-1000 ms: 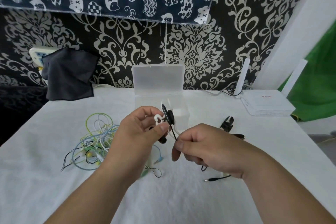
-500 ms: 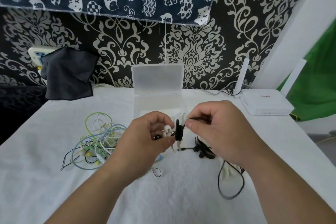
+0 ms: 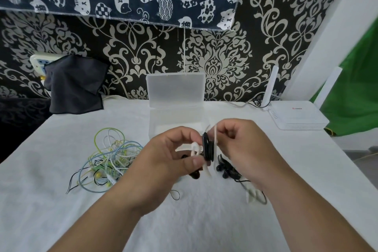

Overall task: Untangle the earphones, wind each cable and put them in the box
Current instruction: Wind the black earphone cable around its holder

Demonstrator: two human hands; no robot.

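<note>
My left hand (image 3: 171,161) pinches a black earphone cable coil (image 3: 207,146) wound round a white holder (image 3: 195,147), held above the table. My right hand (image 3: 243,149) pinches the cable at the coil's upper right. The cable's loose end trails under my right wrist to a blurred stretch (image 3: 255,196). Black earbuds (image 3: 224,168) lie on the cloth under my right hand. A tangle of green, blue, white and black earphone cables (image 3: 108,155) lies to the left. The clear plastic box (image 3: 176,116) stands open behind my hands, its lid upright.
White cloth covers the table (image 3: 61,200). A white router (image 3: 296,114) with antennas sits at the back right. A dark cloth (image 3: 75,84) hangs over something at the back left. The patterned wall rises right behind the box.
My right hand has carried the black cable up and round the holder, from low right to the coil's top. The coil has grown thicker. The loose end on the cloth has shortened.
</note>
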